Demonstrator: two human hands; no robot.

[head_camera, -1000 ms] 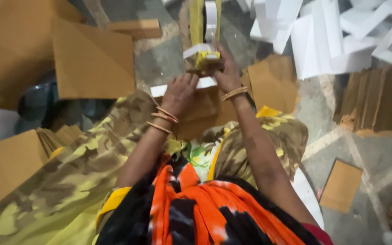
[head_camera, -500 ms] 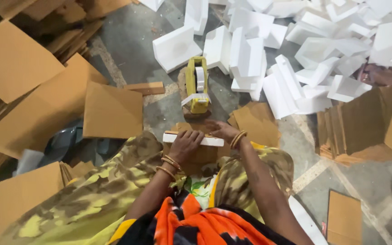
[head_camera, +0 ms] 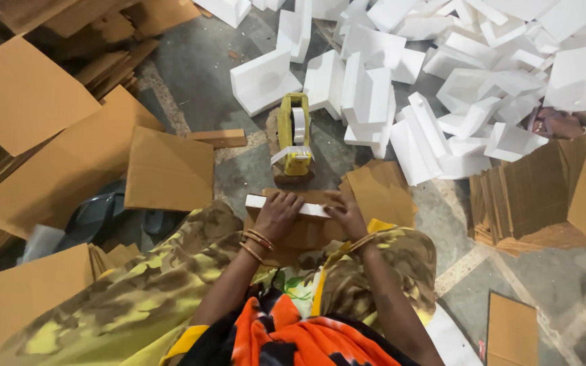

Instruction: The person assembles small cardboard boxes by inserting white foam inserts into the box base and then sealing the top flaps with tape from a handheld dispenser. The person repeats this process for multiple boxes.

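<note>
View from the head camera, looking down at a person seated on a grey concrete floor (head_camera: 198, 74). At the centre of the frame, the left hand (head_camera: 278, 215) lies palm-down on a white foam strip (head_camera: 258, 201), its fingers pressed together and curled over the strip's top. The right hand (head_camera: 347, 215) rests just beside it on the strip's right end, fingers bent and close together over the foam; whether they pinch it cannot be told. The foam strip lies across a folded brown cardboard piece (head_camera: 306, 230) that sits on the person's lap, just below the centre of the frame. Both wrists carry thin bangles.

Directly above the hands, near but apart from them, stands a yellow tape dispenser (head_camera: 294, 135) with a roll of pale tape, set on a small brown block. A heap of white foam corner pieces (head_camera: 456, 74) fills the upper right of the frame. Flat cardboard sheets (head_camera: 69, 149) lie spread over the left side, and a stack of ribbed cardboard (head_camera: 530, 196) stands at the right edge. A single cardboard square (head_camera: 513, 329) lies at the lower right. Camouflage-patterned cloth (head_camera: 137, 291) and an orange-and-black garment (head_camera: 286, 339) cover the lower middle.
</note>
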